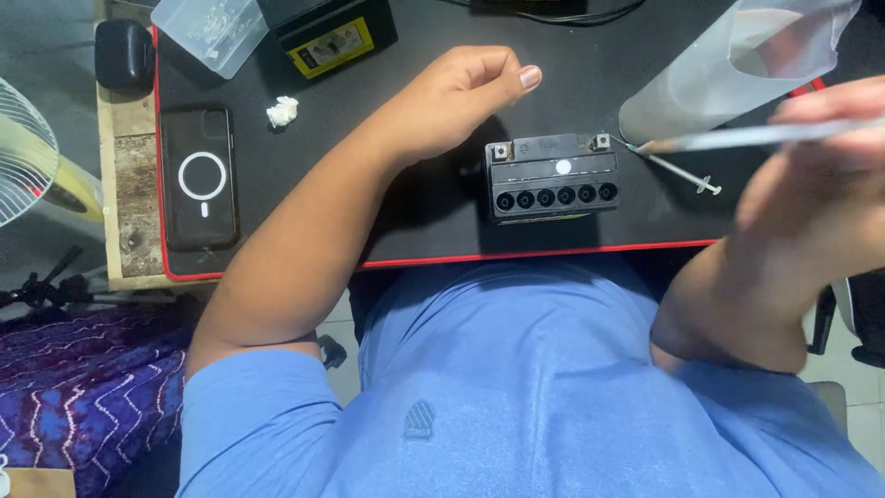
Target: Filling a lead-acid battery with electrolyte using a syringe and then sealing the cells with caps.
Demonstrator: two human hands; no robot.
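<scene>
A small black battery with a row of several round cell holes lies on the black mat with red edging, near its front edge. My left hand rests on the mat just left of the battery, fingers curled with nothing in them. My right hand, blurred, is at the right and grips a long thin grey tool whose tip points toward the battery's right terminal. A thin small syringe lies on the mat right of the battery. A clear plastic container lies tilted behind it.
A phone lies at the mat's left end beside a black case. A clear plastic box, a black box with yellow label and a white tissue wad sit at the back left. A fan stands at far left.
</scene>
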